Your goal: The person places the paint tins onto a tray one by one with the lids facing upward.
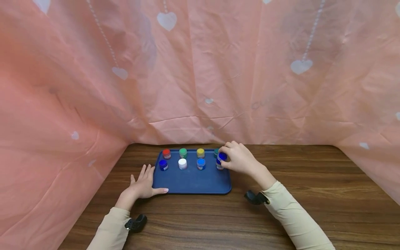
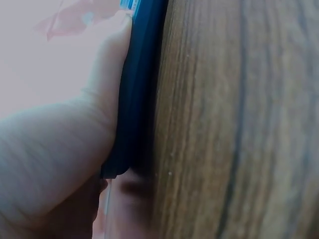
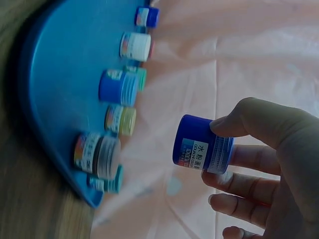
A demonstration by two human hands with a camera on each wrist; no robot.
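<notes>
My right hand [image 1: 239, 159] pinches a dark blue gouache paint jar [image 3: 192, 144] by its lid, thumb on one side and fingers on the other. In the head view this jar is raised over the right end of a blue tray [image 1: 193, 184]. Below it, partly hidden, stands a jar with a greyish lid [image 3: 97, 155]. Behind, a teal jar [image 1: 216, 152] is half covered by the hand. My left hand [image 1: 142, 184] rests at the tray's front left corner, its fingers along the left side and its thumb at the front rim.
Across the tray's back stand red [image 1: 166, 154], green [image 1: 183, 153] and yellow [image 1: 200, 153] jars. Nearer are another dark blue jar [image 1: 163, 165], a white jar [image 1: 182, 164] and a lighter blue jar [image 1: 201, 164]. A pink curtain [image 1: 200, 86] hangs behind the wooden table [image 1: 312, 180].
</notes>
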